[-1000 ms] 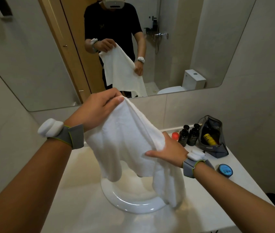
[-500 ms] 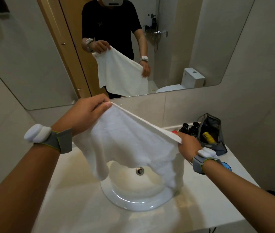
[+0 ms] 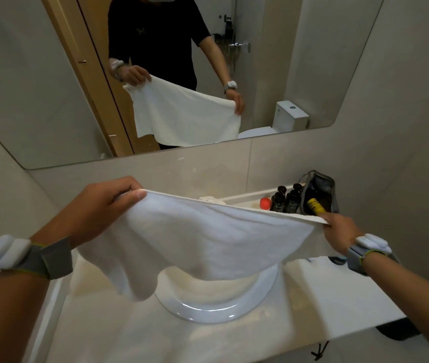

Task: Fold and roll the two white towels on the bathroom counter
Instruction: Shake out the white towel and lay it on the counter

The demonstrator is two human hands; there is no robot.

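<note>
Two hands, the left hand [image 3: 108, 203] at centre-left and the right hand [image 3: 339, 230] at centre-right, each pinch a top corner of the white towel [image 3: 208, 239], stretched above the sink [image 3: 208, 314].

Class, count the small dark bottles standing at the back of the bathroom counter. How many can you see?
2 visible: one dark bottle right of the red cap, another beside the grey pouch. The towel may hide others.

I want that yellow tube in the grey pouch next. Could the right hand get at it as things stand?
Probably not yet: the right hand is close to the yellow tube in the open grey pouch, but it pinches the white towel's corner.
</note>
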